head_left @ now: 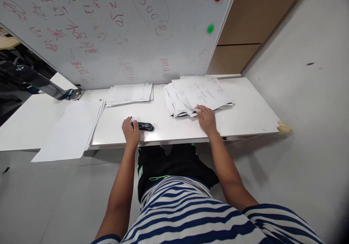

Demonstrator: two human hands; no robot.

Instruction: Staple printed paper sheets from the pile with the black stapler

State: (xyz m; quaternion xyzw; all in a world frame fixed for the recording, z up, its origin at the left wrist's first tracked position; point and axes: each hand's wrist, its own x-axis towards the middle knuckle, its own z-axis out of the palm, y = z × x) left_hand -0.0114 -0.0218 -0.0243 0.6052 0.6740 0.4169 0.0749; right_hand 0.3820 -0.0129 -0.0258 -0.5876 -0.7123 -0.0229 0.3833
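A black stapler (pixel 146 126) lies lengthwise near the desk's front edge, with my left hand (pixel 131 130) closed around its left end. The hand covers that end. My right hand (pixel 207 119) is at the front edge of a loose stack of printed papers (pixel 201 93). Its fingers are bent over the top sheet's edge and appear to pinch it; the thumb is partly hidden. Sheets in this stack are fanned unevenly. Behind the stapler, a neater pile of papers (pixel 129 93) rests against the foot of the whiteboard.
The white desk (pixel 245 116) meets a wall on the right. Large blank sheets (pixel 72 127) overhang its front edge at left. A dark bottle (pixel 40 80) lies at the back left. The whiteboard (pixel 185 40) carries red writing and round magnets. Brown boxes (pixel 245 18) stand behind.
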